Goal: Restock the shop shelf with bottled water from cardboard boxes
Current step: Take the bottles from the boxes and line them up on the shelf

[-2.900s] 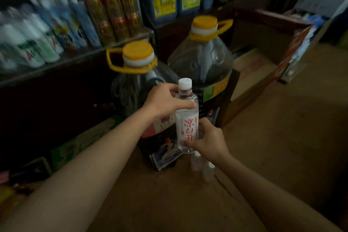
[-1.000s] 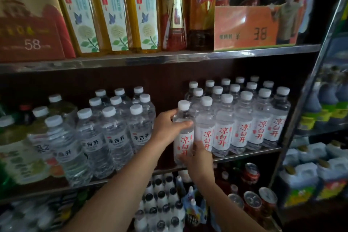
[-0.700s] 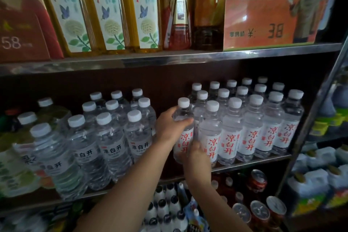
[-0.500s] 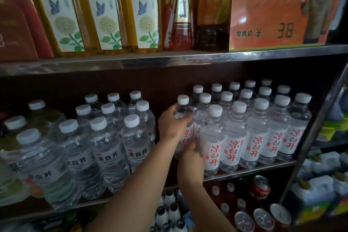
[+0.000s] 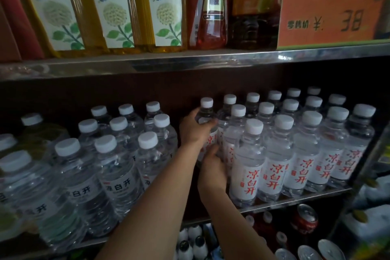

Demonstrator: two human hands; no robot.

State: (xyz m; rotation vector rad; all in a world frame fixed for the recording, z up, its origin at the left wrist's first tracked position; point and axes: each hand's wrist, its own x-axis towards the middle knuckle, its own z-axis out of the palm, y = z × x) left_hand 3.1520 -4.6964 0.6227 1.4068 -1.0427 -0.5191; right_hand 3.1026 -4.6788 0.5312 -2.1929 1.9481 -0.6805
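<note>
Clear plastic grey-label water bottles [image 5: 118, 167] fill the shelf's [image 5: 295, 201] left end. The left hand [image 5: 195, 130] curls round the upright red-label bottle's [image 5: 206, 121] shoulder; the right hand [image 5: 212, 170], nearer its base, cups it below, beside the red-label rows [image 5: 295, 154].

A clear water bottle [image 5: 206, 116] with a white cap and red lettering stands upright at frame centre, at the left end of matching red-labelled bottles [image 5: 299, 154] on the shelf [image 5: 295, 205].

I see two bare forearms, no sleeves reaching either wrist; left hand [image 5: 195, 131] and right hand [image 5: 212, 172] wear no gloves, rings or watch.
</note>
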